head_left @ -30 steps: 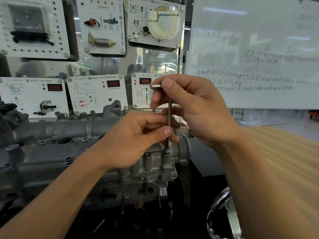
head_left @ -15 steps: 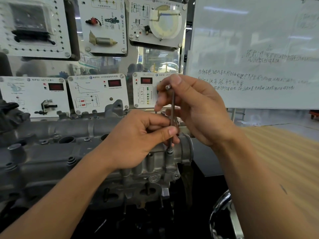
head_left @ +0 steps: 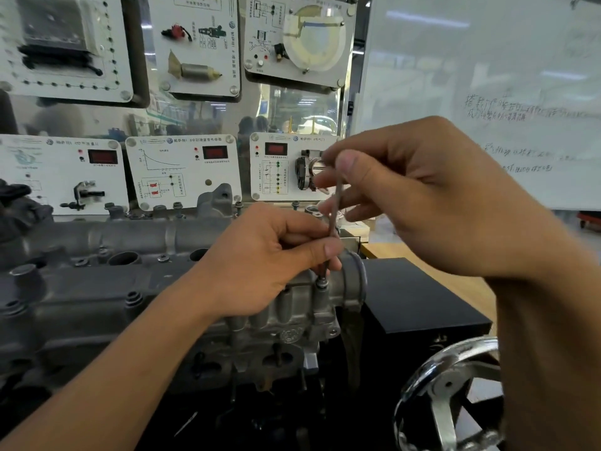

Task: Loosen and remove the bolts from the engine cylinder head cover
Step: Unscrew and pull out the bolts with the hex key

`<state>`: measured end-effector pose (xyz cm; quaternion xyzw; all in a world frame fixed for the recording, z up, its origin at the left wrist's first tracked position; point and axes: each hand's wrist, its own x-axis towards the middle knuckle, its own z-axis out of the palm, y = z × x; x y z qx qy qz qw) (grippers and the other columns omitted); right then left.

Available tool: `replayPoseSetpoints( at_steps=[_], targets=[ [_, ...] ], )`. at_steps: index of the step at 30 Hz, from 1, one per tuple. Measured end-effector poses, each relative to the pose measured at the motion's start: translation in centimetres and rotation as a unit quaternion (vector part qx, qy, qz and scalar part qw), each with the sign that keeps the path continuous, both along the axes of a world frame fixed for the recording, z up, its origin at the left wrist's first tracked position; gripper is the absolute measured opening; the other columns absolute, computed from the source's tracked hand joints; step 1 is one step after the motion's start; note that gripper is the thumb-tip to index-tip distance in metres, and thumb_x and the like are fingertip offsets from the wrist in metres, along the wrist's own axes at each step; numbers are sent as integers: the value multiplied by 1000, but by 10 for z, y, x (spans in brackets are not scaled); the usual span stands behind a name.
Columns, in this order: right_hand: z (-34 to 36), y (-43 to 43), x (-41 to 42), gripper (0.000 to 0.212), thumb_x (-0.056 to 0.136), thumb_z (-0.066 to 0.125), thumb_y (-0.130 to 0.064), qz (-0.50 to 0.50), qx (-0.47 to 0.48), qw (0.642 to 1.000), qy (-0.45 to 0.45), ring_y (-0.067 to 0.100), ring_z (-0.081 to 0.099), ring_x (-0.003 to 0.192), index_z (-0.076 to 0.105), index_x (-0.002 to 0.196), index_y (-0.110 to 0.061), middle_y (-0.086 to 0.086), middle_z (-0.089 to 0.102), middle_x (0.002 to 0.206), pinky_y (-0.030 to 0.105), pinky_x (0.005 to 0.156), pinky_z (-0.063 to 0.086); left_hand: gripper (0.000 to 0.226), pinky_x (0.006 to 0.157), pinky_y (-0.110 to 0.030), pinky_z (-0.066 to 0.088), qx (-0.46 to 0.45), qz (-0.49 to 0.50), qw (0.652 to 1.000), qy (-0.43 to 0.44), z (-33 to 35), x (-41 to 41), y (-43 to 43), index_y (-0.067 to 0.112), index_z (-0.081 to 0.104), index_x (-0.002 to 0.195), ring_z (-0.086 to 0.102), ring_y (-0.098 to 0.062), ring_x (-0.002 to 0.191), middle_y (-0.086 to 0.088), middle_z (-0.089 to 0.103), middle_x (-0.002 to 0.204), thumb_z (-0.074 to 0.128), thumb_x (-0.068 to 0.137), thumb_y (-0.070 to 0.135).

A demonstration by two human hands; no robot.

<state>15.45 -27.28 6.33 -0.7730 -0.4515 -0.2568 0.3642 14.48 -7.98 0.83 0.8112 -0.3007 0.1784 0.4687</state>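
A grey metal cylinder head cover lies across the left half of the view. A thin hex key stands nearly upright, its tip in a bolt at the cover's right end. My left hand pinches the lower shaft between thumb and fingers just above the bolt. My right hand pinches the key's top end with thumb and fingertips. Other bolts sit along the cover's near edge and several more along the far edge.
Behind the engine stands a board of white training panels with red displays. A whiteboard fills the upper right. A black box and a wooden table lie to the right, a chrome handwheel at lower right.
My right hand has turned at the top of the key, and its short end no longer sticks out to the left. My left hand keeps its pinch on the shaft.
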Motion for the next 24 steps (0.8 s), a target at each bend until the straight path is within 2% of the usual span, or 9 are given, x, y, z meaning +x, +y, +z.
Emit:
replayPoseSetpoints(
  at_steps=[2, 4, 7, 9, 13, 16, 18, 20, 24],
  targets=[
    [-5, 2, 6, 31, 99, 45, -20, 119, 65, 982, 130, 22, 75, 89, 69, 105, -1, 11, 76, 101, 34, 76, 62, 16, 79, -22, 57, 17, 13, 999, -26, 0, -2, 0, 15, 78, 84, 73, -9, 79, 6, 77, 78, 66, 91, 23],
    [-13, 11, 13, 26, 101, 44, -19, 249, 154, 921, 256, 27, 75, 92, 65, 109, -4, 11, 77, 99, 36, 79, 61, 22, 79, -22, 57, 25, 18, 999, -38, -1, -3, 0, 13, 78, 82, 73, -9, 77, 7, 77, 78, 66, 89, 29],
    [-23, 31, 17, 31, 105, 35, -24, 352, 281, 797, 402, 20, 74, 68, 60, 105, -5, 4, 74, 73, 30, 63, 59, 22, 81, -24, 56, 40, 37, 997, -53, -1, -2, -2, 14, 79, 81, 73, -8, 76, 8, 77, 77, 67, 88, 30],
    [-24, 39, 17, 28, 107, 36, -27, 344, 316, 769, 437, 11, 63, 49, 58, 102, -10, -3, 65, 60, 25, 55, 51, 20, 82, -24, 56, 45, 42, 997, -55, -1, -1, -2, 15, 80, 82, 73, -8, 77, 8, 77, 77, 68, 88, 29],
    [-17, 47, 9, 25, 104, 48, -27, 223, 327, 830, 393, 12, 54, 41, 63, 96, -9, 0, 62, 56, 25, 46, 46, 17, 78, -13, 54, 31, 33, 998, -42, -2, -1, 0, 14, 80, 82, 73, -4, 77, 10, 77, 78, 68, 87, 26],
    [-20, 51, 3, 37, 100, 59, -27, 75, 341, 909, 228, 18, 62, 43, 67, 78, 1, 6, 68, 58, 25, 43, 49, 20, 82, -9, 51, 20, 21, 999, -33, -2, -2, 2, 13, 79, 83, 74, -5, 87, 8, 78, 80, 67, 84, 30],
    [-23, 53, 1, 32, 96, 66, -30, 14, 321, 940, 115, 19, 67, 50, 73, 77, -6, 5, 71, 65, 31, 49, 53, 27, 86, -11, 51, 13, 14, 999, -29, -2, -2, 2, 9, 79, 87, 73, -6, 92, 5, 78, 83, 66, 83, 33],
    [-25, 53, 2, 21, 94, 69, -30, -16, 285, 957, 54, 17, 70, 61, 74, 89, -10, 1, 72, 73, 37, 61, 58, 34, 88, -20, 54, 12, 10, 1000, -26, -2, -3, 3, 6, 78, 92, 74, -8, 88, 2, 79, 85, 65, 82, 36],
    [-26, 54, 5, 16, 101, 57, -16, 50, 250, 965, 58, 14, 69, 59, 68, 92, -8, -2, 70, 73, 26, 54, 54, 37, 78, -34, 57, 9, 13, 999, -36, -2, -2, 1, 5, 78, 89, 74, -16, 79, -1, 77, 82, 64, 80, 39]
  ],
)
